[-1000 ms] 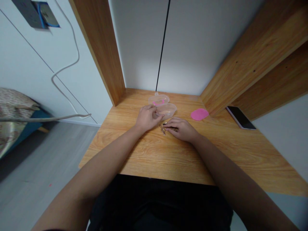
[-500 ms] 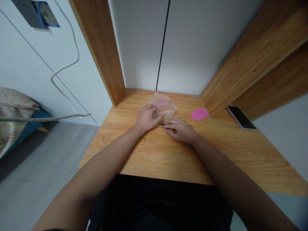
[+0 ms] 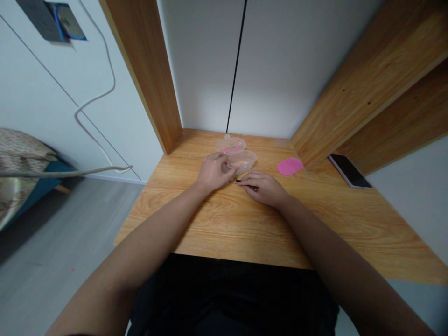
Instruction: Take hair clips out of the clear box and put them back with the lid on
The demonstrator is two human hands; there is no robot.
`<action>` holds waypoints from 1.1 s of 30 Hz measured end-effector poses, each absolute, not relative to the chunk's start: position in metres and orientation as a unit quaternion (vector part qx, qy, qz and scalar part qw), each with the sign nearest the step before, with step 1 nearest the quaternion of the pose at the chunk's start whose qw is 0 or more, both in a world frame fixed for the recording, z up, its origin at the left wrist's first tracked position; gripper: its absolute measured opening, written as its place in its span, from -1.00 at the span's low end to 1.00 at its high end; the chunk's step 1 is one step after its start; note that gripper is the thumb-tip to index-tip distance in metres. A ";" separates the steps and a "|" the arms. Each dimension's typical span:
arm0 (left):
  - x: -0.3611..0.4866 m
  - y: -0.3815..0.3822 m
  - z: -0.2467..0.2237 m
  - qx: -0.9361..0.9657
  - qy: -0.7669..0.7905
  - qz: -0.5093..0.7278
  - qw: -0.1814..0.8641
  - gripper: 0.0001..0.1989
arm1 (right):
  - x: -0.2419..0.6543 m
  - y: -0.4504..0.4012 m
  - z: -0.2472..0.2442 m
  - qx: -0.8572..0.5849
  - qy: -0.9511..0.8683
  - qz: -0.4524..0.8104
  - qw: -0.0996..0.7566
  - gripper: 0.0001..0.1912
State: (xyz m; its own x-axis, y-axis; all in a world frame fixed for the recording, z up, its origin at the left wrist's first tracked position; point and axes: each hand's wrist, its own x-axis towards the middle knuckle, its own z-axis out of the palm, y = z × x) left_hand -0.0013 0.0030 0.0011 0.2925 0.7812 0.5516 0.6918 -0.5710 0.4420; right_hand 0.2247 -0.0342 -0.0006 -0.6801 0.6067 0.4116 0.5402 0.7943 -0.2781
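Note:
A clear hinged case that looks like a glasses case (image 3: 248, 158) lies open on the wooden tabletop, with a pink strip inside its lid. At its near-left edge is my left hand (image 3: 213, 171). Its fingers are bent and the thumb reaches over the front of the case; what they hold is hidden. My right hand (image 3: 264, 188) is closed around a thin gold-and-dark item, which looks like eyeglasses (image 3: 234, 181). One end of it shows between my two hands, below the left thumb. Most of the item is covered by my right fingers.
A pink cloth (image 3: 290, 166) lies right of the case. Farther right, a phone (image 3: 350, 171) rests beside the wooden post (image 3: 350, 100). A white panel stands behind the tabletop (image 3: 224, 228), and a wooden upright (image 3: 147, 70) borders its left. A white cable (image 3: 105, 95) hangs at the left.
My right hand has shifted slightly with the thin item. The piece that stuck out to the right of this hand no longer shows. My left hand and the case have stayed put.

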 end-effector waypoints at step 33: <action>-0.001 0.005 -0.002 0.800 0.458 0.382 0.066 -0.73 | 0.241 -0.019 -0.005 -0.489 -0.839 0.011 0.236 -0.78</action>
